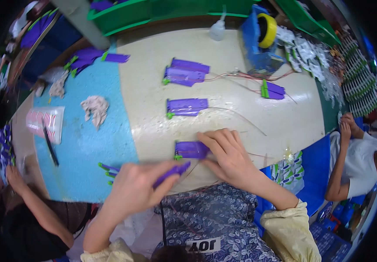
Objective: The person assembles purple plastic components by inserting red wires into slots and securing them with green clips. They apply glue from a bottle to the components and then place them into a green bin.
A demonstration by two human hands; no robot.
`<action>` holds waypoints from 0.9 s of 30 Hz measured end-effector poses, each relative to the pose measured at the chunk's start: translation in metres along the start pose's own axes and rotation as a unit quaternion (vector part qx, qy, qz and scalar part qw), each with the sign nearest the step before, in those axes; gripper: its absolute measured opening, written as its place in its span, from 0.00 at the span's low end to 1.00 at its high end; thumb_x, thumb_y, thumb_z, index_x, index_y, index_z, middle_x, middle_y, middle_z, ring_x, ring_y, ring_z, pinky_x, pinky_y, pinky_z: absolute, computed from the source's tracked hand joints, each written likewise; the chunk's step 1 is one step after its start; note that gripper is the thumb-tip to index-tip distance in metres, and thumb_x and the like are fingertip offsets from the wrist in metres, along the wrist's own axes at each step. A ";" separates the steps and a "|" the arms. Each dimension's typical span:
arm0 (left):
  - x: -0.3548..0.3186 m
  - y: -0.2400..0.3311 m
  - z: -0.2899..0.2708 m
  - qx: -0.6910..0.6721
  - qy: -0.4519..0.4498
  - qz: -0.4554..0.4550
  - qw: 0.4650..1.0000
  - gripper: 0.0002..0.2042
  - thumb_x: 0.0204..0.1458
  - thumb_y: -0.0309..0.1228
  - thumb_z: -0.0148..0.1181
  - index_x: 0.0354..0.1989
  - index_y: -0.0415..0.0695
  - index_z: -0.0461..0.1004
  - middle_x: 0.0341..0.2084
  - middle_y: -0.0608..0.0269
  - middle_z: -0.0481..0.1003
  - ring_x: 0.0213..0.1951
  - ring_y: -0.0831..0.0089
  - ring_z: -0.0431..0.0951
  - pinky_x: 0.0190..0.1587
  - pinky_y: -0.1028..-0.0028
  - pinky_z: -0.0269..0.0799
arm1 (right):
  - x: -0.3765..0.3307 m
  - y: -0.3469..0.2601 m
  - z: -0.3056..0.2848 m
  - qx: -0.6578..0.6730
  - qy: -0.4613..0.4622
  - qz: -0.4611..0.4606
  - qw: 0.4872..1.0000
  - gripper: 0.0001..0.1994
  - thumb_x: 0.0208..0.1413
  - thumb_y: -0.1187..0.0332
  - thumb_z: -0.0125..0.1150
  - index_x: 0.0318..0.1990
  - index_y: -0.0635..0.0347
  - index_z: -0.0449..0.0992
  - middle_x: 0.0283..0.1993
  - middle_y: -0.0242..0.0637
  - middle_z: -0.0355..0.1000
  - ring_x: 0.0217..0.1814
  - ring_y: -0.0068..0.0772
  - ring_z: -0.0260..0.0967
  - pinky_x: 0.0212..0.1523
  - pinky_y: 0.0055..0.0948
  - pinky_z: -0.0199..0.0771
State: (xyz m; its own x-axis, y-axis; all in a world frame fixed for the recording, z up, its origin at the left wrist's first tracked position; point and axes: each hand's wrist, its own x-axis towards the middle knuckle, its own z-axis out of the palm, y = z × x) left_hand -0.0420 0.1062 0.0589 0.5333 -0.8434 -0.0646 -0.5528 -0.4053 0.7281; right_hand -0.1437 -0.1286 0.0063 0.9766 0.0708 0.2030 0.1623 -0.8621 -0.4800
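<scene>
My left hand is closed round a slim purple plastic piece, slightly blurred, just above the table's near edge. My right hand has its thumb and fingers on the right end of a flat purple plastic part with a green tip, which lies on the table. Thin wires trail from about that end. Farther off lie a similar purple part with a wire and a small stack of purple parts with reddish wires. More purple and green pieces show beside my left wrist, partly hidden.
A blue bin with yellow tape roll and a squeeze bottle stand at the back. Purple pieces lie right. On the blue mat are a crumpled cloth, a black pen and a printed sheet. Co-workers sit at both sides.
</scene>
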 end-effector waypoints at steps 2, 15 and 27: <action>-0.006 -0.003 0.011 0.039 -0.028 0.051 0.998 0.07 0.54 0.33 0.66 0.38 0.45 0.78 0.27 0.58 0.79 0.23 0.59 0.79 0.27 0.64 0.74 | 0.004 0.020 -0.010 0.024 -0.006 -0.013 1.000 0.31 0.44 0.70 0.75 0.59 0.64 0.72 0.51 0.41 0.74 0.50 0.46 0.70 0.54 0.41 0.67; 0.046 0.009 0.060 0.135 0.047 0.057 0.988 0.10 0.51 0.31 0.68 0.40 0.43 0.78 0.59 0.57 0.74 0.23 0.62 0.79 0.28 0.66 0.74 | -0.029 0.133 -0.077 -0.014 0.134 0.123 0.983 0.15 0.48 0.79 0.69 0.46 0.65 0.82 0.42 0.44 0.73 0.35 0.42 0.74 0.40 0.37 0.76; 0.005 0.001 0.049 0.119 0.058 0.102 0.986 0.13 0.48 0.28 0.69 0.42 0.41 0.78 0.30 0.63 0.78 0.30 0.67 0.79 0.32 0.69 0.73 | 0.002 0.079 -0.082 0.142 0.109 0.075 0.981 0.08 0.49 0.77 0.70 0.38 0.66 0.82 0.34 0.39 0.77 0.35 0.35 0.74 0.43 0.34 0.72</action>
State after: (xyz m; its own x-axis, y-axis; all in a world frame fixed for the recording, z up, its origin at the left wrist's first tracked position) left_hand -0.0711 0.0845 0.0263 0.4576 -0.8756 0.1550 -0.7830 -0.3142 0.5368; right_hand -0.1400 -0.2372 0.0389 0.9438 -0.1823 0.2756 0.0821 -0.6785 -0.7300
